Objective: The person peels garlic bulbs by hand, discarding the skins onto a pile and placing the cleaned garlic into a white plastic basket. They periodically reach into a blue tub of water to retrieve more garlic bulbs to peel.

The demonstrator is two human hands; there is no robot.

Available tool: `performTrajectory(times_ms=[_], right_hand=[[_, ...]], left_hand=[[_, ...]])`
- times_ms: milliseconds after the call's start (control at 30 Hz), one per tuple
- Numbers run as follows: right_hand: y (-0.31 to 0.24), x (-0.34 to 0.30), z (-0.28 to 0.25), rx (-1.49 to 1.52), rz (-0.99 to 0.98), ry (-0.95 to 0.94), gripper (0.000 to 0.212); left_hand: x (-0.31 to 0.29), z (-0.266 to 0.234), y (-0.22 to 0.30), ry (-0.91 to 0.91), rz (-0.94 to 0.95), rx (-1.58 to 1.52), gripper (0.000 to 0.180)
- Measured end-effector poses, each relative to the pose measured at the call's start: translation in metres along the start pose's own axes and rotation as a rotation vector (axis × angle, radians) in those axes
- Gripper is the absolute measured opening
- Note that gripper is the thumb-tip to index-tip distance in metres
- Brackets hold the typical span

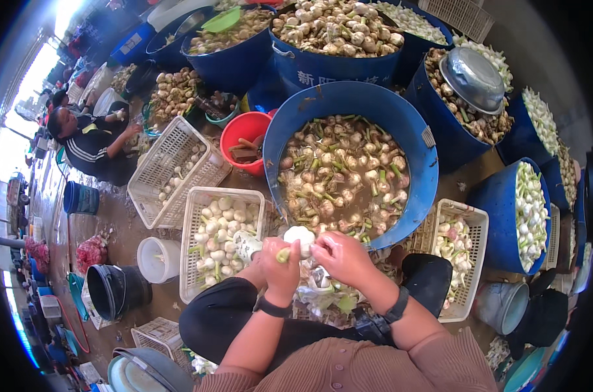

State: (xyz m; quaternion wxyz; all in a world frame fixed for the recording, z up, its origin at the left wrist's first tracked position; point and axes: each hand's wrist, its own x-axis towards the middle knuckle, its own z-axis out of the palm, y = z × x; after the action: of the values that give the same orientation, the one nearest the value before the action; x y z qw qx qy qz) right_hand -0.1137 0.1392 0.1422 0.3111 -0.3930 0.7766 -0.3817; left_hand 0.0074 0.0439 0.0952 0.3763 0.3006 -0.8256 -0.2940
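A white garlic bulb (299, 235) is held up over my lap, just in front of the big blue tub (429, 171). My left hand (280, 269) wraps round its greenish stem, which shows by the thumb. Against the bulb's right side, the fingers of my right hand (341, 258) are pinched together; any bit of skin between them is hidden. Murky water and many unpeeled garlic bulbs (335, 171) with cut green stems fill the tub. Below my hands lies a heap of loose garlic skins and leaves (322, 300).
White peeled bulbs fill a crate (260, 219) at my left; another crate (482, 242) with garlic stands right. A red bucket (234, 140) is left of the tub. Blue barrels (339, 68) of garlic line the back and right. Another person (94, 147) sits at far left.
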Motion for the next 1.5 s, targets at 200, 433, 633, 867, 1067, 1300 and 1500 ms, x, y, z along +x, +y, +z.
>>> performTrajectory(times_ms=[200,433,633,867,1067,1300,1500], right_hand=[[0.008,0.006,0.016,-0.13,-0.035,0.068,0.017],[0.102,-0.026,0.023,-0.77,0.138,-0.494,0.028],[0.023,0.003,0.052,-0.141,-0.1,-0.055,0.025],[0.103,0.021,0.028,0.701,0.356,-0.265,0.026],[0.145,0.095,0.014,-0.295,0.22,-0.25,0.031],[0.382,0.164,0.058,-0.837,0.535,-0.246,0.029],[0.244,0.13,0.047,0.316,0.528,-0.321,0.054]], left_hand=[[-0.001,-0.005,0.004,0.014,0.133,0.052,0.016],[0.009,-0.011,-0.01,0.066,-1.294,-0.967,0.027],[0.0,-0.003,-0.003,0.026,-1.462,-0.805,0.031],[-0.006,-0.015,-0.07,0.015,-1.337,-1.57,0.021],[0.004,-0.058,-0.091,1.048,-1.496,-1.073,0.05],[0.023,0.025,-0.043,0.254,-1.223,-0.639,0.018],[0.013,0.048,-0.047,-0.292,-1.334,-0.765,0.037]])
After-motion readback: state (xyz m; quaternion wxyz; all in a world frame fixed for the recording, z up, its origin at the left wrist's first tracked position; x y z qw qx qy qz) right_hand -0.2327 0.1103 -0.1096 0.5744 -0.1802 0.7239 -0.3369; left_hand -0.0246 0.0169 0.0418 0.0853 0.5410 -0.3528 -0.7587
